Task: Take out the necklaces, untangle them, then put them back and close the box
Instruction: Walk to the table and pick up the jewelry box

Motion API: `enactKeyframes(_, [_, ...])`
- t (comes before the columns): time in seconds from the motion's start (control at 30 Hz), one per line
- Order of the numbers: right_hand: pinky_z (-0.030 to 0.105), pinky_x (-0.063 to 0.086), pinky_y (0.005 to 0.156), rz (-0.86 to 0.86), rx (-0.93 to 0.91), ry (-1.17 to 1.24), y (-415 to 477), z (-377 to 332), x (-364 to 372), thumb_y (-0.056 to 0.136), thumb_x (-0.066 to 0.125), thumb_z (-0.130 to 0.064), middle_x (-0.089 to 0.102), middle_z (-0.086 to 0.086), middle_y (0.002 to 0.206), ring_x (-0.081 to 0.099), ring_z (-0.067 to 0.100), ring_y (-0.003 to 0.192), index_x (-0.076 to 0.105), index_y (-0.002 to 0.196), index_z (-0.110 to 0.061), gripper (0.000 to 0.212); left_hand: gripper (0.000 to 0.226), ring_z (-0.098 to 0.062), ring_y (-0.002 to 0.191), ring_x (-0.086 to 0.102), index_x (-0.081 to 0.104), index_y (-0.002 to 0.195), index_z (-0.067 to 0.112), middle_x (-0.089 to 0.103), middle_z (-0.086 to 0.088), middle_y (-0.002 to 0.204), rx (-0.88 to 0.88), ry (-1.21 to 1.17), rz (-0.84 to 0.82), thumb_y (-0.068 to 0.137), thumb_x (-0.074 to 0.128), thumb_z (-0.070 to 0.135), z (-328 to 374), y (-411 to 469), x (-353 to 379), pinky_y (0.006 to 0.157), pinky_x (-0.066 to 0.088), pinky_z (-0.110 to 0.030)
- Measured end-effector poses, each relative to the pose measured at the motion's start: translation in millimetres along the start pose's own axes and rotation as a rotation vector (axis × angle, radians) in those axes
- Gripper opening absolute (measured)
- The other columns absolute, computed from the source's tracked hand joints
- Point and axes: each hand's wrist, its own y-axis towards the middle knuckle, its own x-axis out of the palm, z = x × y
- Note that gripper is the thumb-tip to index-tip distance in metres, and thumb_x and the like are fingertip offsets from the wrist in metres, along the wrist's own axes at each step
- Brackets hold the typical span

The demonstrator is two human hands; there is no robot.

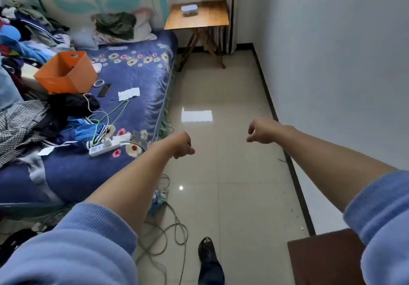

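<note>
Both hands idle out front: left hand (182,145) and right hand (260,131) had fingers loosely curled under, nothing held. Box (189,10) sat with its lid on, on the folding table (205,22) by the far wall, well apart from either hand. Necklaces weren't resolvable, just a dark mass through the clear wall. Risks as I judged them: loose cables (186,232) on the floor near the shoe (207,251) could snag a step; the light table could rock if the lid got yanked, spilling the necklaces
</note>
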Motion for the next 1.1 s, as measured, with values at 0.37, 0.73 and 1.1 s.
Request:
enactKeyframes(0.37, [0.040,0.052,0.090,-0.054,0.108,0.083,152,-2,-62,0.088,0.067,-0.035,0.071,0.013,0.112,0.064,0.030,0.104,0.069,0.111,-0.006,0.037,0.028,-0.029,0.075,0.061,0.063,0.109,0.003,0.071,-0.022,0.102,0.022,-0.050,-0.057,0.093,0.062,0.026,-12,173,-94,0.076,0.056,-0.039])
enactKeyframes(0.73, [0.037,0.051,0.091,-0.085,0.107,0.107,377,41,-144,0.085,0.069,-0.041,0.067,0.007,0.116,0.061,0.028,0.106,0.068,0.114,-0.018,0.037,0.027,-0.029,0.075,0.067,0.066,0.104,0.007,0.073,-0.019,0.094,0.013,-0.060,-0.045,0.091,0.063,0.030,12,390,-193,0.072,0.058,-0.039])
enactKeyframes(1.1, [0.041,0.054,0.089,-0.149,-0.038,0.051,609,4,-233,0.082,0.069,-0.042,0.067,0.006,0.109,0.063,0.029,0.098,0.069,0.106,-0.022,0.031,0.021,-0.024,0.067,0.065,0.066,0.095,0.011,0.070,-0.013,0.083,-0.119,-0.258,-0.035,0.090,0.064,0.032,-34,563,-302,0.071,0.059,-0.039])
